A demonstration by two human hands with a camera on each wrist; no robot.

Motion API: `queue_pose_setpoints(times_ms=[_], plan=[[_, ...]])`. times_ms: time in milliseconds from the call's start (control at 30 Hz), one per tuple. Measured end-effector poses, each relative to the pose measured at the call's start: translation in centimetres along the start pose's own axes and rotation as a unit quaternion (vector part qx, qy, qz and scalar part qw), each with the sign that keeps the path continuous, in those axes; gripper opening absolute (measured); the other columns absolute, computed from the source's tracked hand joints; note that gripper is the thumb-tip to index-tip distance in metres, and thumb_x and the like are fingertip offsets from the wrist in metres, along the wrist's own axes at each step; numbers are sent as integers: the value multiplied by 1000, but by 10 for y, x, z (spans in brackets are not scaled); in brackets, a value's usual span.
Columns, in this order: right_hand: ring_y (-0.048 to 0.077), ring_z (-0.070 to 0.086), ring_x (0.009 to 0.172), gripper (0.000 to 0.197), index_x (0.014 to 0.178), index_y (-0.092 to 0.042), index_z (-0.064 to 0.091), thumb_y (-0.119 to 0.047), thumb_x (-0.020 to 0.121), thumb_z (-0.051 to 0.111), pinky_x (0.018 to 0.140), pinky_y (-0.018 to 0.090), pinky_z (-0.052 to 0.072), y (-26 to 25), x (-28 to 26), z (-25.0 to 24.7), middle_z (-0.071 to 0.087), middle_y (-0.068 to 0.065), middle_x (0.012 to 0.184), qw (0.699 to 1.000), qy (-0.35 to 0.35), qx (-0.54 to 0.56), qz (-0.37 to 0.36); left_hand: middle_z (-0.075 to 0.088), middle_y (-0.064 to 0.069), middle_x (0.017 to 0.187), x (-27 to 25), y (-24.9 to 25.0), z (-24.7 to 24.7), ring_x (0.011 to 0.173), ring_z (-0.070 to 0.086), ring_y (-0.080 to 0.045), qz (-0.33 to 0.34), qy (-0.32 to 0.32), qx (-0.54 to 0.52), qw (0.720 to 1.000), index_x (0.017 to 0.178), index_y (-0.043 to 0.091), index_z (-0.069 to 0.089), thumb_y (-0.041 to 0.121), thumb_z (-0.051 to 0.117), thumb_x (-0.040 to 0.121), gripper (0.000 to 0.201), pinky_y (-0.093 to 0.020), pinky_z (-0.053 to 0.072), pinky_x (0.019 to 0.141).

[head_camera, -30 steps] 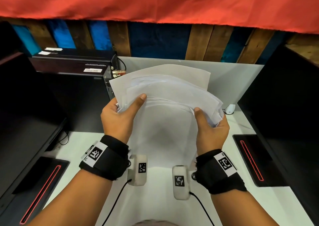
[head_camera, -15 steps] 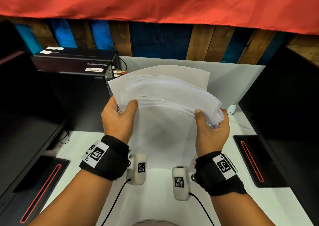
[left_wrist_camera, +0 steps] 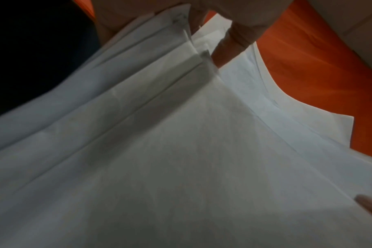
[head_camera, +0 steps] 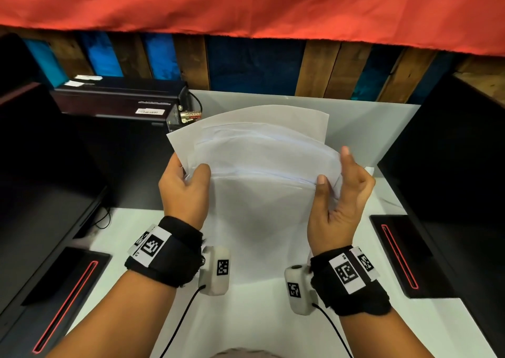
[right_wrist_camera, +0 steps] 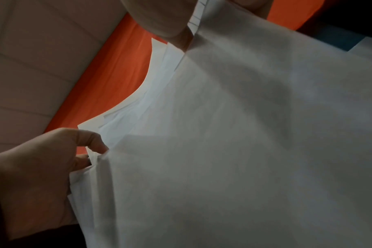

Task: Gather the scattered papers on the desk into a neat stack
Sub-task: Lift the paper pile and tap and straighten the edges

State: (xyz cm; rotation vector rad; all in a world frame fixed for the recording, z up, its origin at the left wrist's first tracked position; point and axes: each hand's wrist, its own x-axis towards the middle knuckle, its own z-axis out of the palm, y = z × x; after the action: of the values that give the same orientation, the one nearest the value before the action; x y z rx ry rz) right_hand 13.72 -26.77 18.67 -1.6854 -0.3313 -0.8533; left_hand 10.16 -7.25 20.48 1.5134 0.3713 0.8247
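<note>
Since a moment ago, the right hand has let go, fingers now straight beside the papers. Below lies a white desk, black screens on both sides. The left hand pinches their left edge.

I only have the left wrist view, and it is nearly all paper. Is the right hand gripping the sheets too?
Observer: Not gripping. In the head view the right hand has its fingers straight along the right edge of the papers, and its thumb lies on the front sheet.
Operator: Are the top edges level?
Observer: No. They are staggered, and the rearmost sheet stands highest.
</note>
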Motion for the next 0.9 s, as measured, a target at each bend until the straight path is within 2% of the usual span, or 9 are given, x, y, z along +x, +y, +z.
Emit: queue_pose_setpoints(times_ms=[100,200,400,500,533,633,700,833,900], plan=[[-9,44,109,36,126,-20,57,-1,95,50,94,15,43,1,1,0,35,-2,116,1000,-10,-15,-3,68,2,98,-2,-1,0,89,66,-7,9,-10,-20,1000,118,5,59,7,57,85,33,-13,50,73],[-12,42,111,31,120,-18,57,-3,92,56,91,4,37,-1,1,-1,36,6,118,1000,-13,-20,1,69,-1,110,-5,1,0,101,67,-11,8,-37,-44,998,122,10,57,25,74,79,49,-19,53,80],[-13,38,115,48,117,-28,57,-27,74,78,93,2,36,4,-2,-5,33,0,126,996,-74,-21,36,68,6,114,-6,-6,-7,107,65,-8,-6,-117,23,993,122,21,55,19,92,52,78,-27,55,84],[-5,42,116,59,117,-29,55,-26,66,85,98,13,41,11,-3,-7,32,-6,125,994,-95,-24,42,71,9,102,-4,-14,-13,97,68,-5,-22,-106,82,991,116,17,59,12,90,57,67,-33,57,85],[-8,41,115,62,116,-28,55,-23,64,87,98,11,40,12,-3,-8,31,-8,124,994,-99,-22,43,72,10,98,-4,-16,-14,93,68,-4,-25,-96,86,991,113,15,62,8,88,59,60,-32,57,85],[-20,35,114,63,116,-26,55,-11,63,86,95,-1,32,16,-3,-11,37,5,125,993,-104,-43,23,72,5,97,-4,-21,-17,90,70,-6,-27,-82,66,994,108,9,66,3,85,63,49,-18,56,75],[-20,35,114,63,118,-28,54,-4,67,83,95,-1,30,17,-2,-12,46,10,123,993,-104,-63,9,72,3,98,-5,-21,-17,89,70,-7,-26,-75,52,995,109,7,66,0,83,64,49,-10,52,69],[-19,47,107,53,115,-23,60,8,74,73,94,2,35,18,6,-10,58,-15,109,995,-86,-55,7,73,8,93,-6,-19,-11,88,71,-10,-24,-61,34,997,102,17,69,-2,82,64,44,-18,55,73],[-19,50,104,46,112,-17,64,9,74,72,91,1,35,13,11,-8,60,-14,106,997,-67,-48,-1,73,11,90,-6,-13,-5,86,71,-8,-15,-52,31,998,99,21,69,-1,82,65,43,-20,56,75]])
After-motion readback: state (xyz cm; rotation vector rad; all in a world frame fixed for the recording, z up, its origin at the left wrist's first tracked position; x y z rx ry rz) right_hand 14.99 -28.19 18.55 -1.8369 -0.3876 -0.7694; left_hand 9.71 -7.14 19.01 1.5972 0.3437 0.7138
